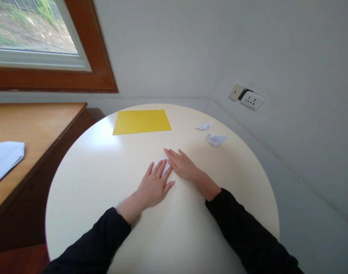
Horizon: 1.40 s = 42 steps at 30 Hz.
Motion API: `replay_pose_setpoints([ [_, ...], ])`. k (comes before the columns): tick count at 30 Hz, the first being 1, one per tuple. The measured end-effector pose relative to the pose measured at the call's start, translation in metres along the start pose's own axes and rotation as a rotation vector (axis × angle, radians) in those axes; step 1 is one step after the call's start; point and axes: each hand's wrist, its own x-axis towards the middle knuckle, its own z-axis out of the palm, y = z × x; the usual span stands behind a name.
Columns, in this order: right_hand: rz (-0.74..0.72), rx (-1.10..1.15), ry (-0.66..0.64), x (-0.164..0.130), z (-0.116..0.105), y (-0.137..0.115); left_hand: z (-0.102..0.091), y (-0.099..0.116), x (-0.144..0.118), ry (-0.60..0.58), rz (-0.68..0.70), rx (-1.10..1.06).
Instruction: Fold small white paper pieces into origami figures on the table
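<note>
Currently both hands flat, fingers spread, pinching nothing: left hand [153, 187] and right hand [183, 166] press a white paper [162, 159] at mid-table, nearer than the yellow sheet [141, 121]. Risk: uneven pressure could skew the crease or slide the paper on the smooth round table [85, 179]. Paper mostly hidden under the palms; fold shape unreadable. Two folded paper pieces [216, 139] far right, forms unclear.

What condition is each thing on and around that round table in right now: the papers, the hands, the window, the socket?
left hand: flat, pressing white paper
right hand: flat, fingertips on the same paper
white paper: mostly hidden under the hands
yellow sheet: flat, unfolded, untouched
two small white paper pieces: folded, lying apart from the hands
window: shut
wall socket: nothing plugged in
</note>
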Motion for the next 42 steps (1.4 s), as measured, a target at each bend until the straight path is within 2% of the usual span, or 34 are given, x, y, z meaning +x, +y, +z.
replay_pose_setpoints([
  [9, 0.114, -0.088, 0.067, 0.002, 0.002, 0.013, -0.001, 0.002, -0.006, -0.008, -0.064, 0.016],
  [12, 0.102, -0.056, 0.219, -0.002, 0.000, 0.006, 0.001, 0.002, -0.006, 0.022, -0.068, 0.006],
  [15, -0.083, 0.091, 0.386, -0.008, -0.004, -0.015, 0.002, 0.000, -0.006, 0.021, -0.073, -0.015],
  [17, -0.226, 0.227, 0.346, -0.012, -0.005, -0.032, 0.002, -0.001, -0.005, 0.005, -0.061, -0.045],
  [19, -0.308, 0.302, 0.182, -0.014, -0.004, -0.045, 0.001, -0.002, -0.004, -0.005, -0.050, -0.071],
  [22, -0.223, 0.346, 0.088, -0.012, -0.002, -0.046, 0.000, -0.001, -0.004, -0.018, -0.053, -0.066],
  [25, -0.117, 0.369, 0.070, -0.007, -0.001, -0.033, -0.001, 0.001, -0.004, -0.025, -0.060, -0.017],
  [31, -0.074, 0.223, 0.098, 0.002, 0.000, -0.011, -0.002, 0.002, -0.006, -0.001, -0.061, 0.013],
  [36, -0.016, 0.049, 0.104, 0.007, 0.006, -0.004, 0.002, 0.000, -0.007, 0.018, -0.066, -0.002],
  [42, 0.006, 0.009, 0.110, 0.007, 0.009, -0.002, 0.004, 0.001, -0.012, 0.050, -0.089, 0.018],
])
